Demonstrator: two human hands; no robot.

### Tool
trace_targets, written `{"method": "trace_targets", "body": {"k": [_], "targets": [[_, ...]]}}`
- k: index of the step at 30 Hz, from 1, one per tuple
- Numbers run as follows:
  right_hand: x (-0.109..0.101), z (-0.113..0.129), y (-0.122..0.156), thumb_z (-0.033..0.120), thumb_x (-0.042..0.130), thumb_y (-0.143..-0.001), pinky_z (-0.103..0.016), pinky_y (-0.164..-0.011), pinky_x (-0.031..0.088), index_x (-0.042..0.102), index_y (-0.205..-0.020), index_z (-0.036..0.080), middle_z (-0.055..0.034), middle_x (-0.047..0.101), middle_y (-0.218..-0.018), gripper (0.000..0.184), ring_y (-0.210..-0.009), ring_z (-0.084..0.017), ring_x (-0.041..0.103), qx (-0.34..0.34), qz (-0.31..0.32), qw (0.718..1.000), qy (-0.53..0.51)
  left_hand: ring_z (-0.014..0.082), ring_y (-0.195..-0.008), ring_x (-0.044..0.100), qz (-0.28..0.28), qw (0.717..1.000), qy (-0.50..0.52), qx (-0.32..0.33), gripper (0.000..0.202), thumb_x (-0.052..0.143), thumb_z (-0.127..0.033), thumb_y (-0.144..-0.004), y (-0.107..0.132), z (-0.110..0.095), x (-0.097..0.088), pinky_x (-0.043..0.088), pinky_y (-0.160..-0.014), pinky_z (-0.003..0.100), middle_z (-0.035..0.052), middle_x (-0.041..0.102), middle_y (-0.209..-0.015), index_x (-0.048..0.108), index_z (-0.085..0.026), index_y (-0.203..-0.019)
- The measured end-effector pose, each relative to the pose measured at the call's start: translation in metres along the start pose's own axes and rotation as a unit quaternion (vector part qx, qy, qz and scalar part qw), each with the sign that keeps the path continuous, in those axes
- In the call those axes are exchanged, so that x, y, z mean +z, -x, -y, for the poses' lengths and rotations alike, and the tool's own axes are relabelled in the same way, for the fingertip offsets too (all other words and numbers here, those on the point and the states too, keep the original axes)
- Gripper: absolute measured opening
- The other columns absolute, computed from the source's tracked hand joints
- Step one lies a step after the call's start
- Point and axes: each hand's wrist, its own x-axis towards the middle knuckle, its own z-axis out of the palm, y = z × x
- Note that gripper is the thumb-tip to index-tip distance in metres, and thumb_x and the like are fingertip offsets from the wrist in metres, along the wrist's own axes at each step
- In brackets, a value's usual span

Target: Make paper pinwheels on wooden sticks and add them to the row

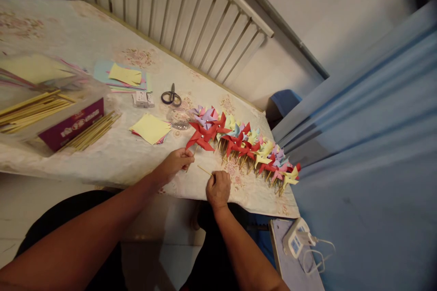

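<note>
Evidently the nearest risk was the thin stick (205,170): its bare tip pointed toward the left hand (175,162) and, on a slip, could have jabbed the fingers. Farther in, the red pinwheel (201,137) lay against the crowded pinwheel row (259,152); a tug might have crumpled blades or dragged neighbours. Right hand (218,187): knuckles up at the near edge of the table (119,159), fingers clenched on the stick's near end. Left hand: just left, forearm in from near left, fingertips pinching the red pinwheel's stem. Scissors (171,97) lay beyond, well apart.
</note>
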Motion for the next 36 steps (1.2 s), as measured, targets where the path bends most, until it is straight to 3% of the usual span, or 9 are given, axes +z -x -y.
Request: {"method": "trace_targets", "body": {"k": [17,36], "targets": [[0.0010,-0.0013,0.0005,0.010,0.050,-0.087,-0.037,-0.081,0.039,0.061,-0.087,0.020,-0.0067,0.057,-0.086,0.014,-0.088,-0.024,0.048,-0.002,-0.009,1.000,-0.003,0.0081,-0.050,0.043,0.002,1.000,0.007,0.006,0.026,0.073,-0.032,-0.064,-0.0023,0.0061,-0.0092,0.034,-0.053,0.023,-0.0058,0.050,-0.059,0.055,-0.018,-0.074],[0.0046,-0.0030,0.0018,0.010,0.051,-0.085,-0.035,-0.078,0.040,0.058,-0.082,0.020,-0.0054,0.056,-0.081,0.013,-0.083,-0.023,0.048,0.001,-0.017,1.000,0.002,0.0076,-0.051,0.043,0.017,1.000,0.019,-0.017,0.025,0.074,-0.030,-0.064,-0.0017,0.0065,-0.0068,0.034,-0.054,0.023,-0.0058,0.051,-0.059,0.056,-0.017,-0.074]]}}
